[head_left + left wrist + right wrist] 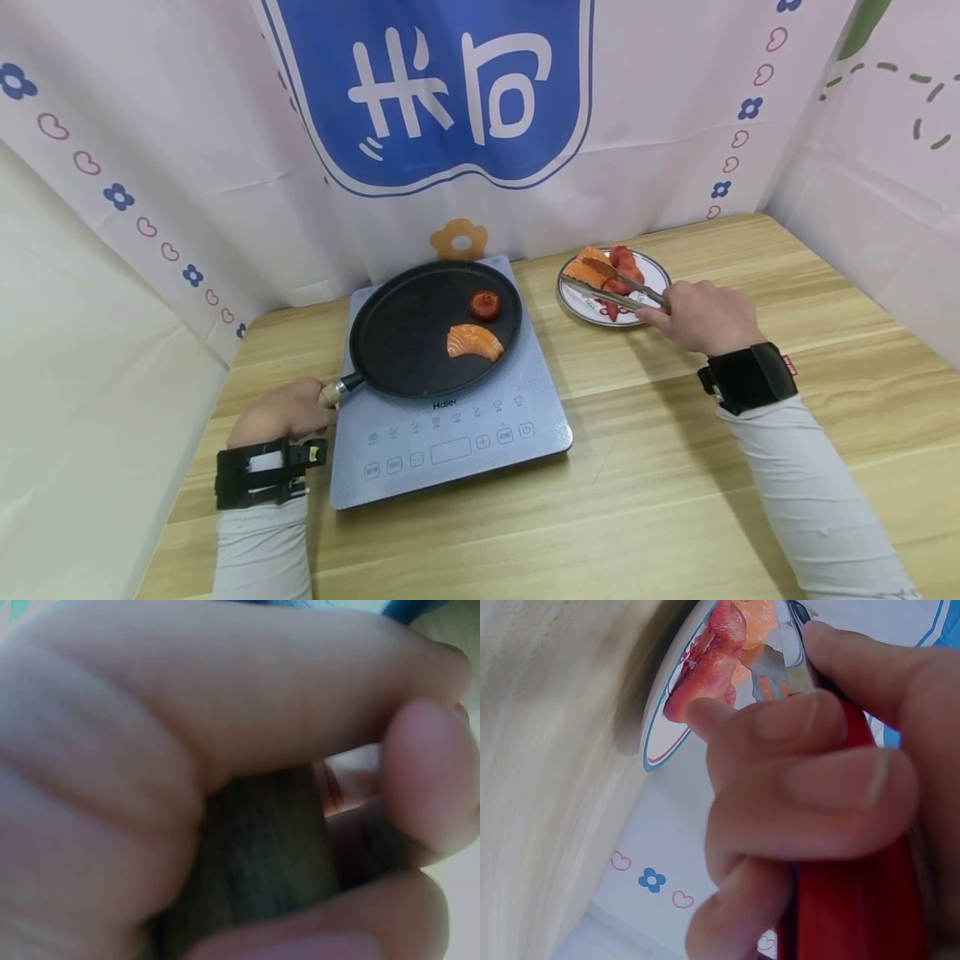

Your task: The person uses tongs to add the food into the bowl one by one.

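Observation:
My left hand [281, 410] grips the wooden handle [330, 394] of a black frying pan [405, 333]. In the left wrist view, fingers curl round that handle [255, 847]. Inside the pan lie a salmon slice [474, 342] and a round red tomato-like piece [485, 305], both toward its right side. My right hand [708, 317] holds metal tongs [618, 298] over a white plate [577, 310]. Their red handle [855, 900] shows in the right wrist view. Around the tong tips lie orange salmon [590, 260] and a glossy reddish food piece [716, 664]; whether the tips pinch anything, I cannot tell.
Under the pan is a grey induction cooker [450, 450] with a touch panel along its front. A wooden table [637, 483] carries everything. Printed cloth [637, 108] hangs behind the table and at both sides.

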`<action>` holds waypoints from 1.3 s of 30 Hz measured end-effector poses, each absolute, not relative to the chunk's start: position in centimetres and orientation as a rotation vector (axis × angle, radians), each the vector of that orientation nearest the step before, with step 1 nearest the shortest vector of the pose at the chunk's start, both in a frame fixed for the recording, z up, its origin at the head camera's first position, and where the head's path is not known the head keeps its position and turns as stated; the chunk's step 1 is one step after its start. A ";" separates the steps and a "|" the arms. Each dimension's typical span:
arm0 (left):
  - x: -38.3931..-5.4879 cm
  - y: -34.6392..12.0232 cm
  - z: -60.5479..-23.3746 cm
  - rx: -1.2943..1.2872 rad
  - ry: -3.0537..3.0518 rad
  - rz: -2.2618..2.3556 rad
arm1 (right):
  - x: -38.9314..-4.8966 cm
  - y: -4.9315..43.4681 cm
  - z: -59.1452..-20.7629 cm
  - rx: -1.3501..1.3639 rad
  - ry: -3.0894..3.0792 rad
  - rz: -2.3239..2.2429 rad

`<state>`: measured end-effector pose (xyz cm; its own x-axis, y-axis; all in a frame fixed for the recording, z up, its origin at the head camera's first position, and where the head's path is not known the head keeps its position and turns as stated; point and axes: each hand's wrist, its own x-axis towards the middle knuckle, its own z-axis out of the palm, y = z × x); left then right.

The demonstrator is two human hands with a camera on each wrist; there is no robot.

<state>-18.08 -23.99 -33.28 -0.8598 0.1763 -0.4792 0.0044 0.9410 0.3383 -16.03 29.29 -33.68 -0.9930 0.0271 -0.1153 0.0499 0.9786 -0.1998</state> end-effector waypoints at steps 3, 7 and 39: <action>-18.1 -24.0 -33.3 0.131 2.571 0.455 | -16.1 29.3 -33.9 0.050 3.014 -0.301; -18.1 -24.0 -33.3 0.123 2.569 0.459 | -16.3 29.3 -34.3 0.028 3.016 -0.277; -18.2 -24.0 -33.4 0.144 2.561 0.455 | -15.8 28.6 -33.7 0.005 2.991 -0.301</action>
<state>-18.17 -24.02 -33.40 -0.8538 0.1902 -0.4846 0.0117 0.9376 0.3476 -15.78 28.64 -33.72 -0.9908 -0.0103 -0.1350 0.0167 0.9801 -0.1980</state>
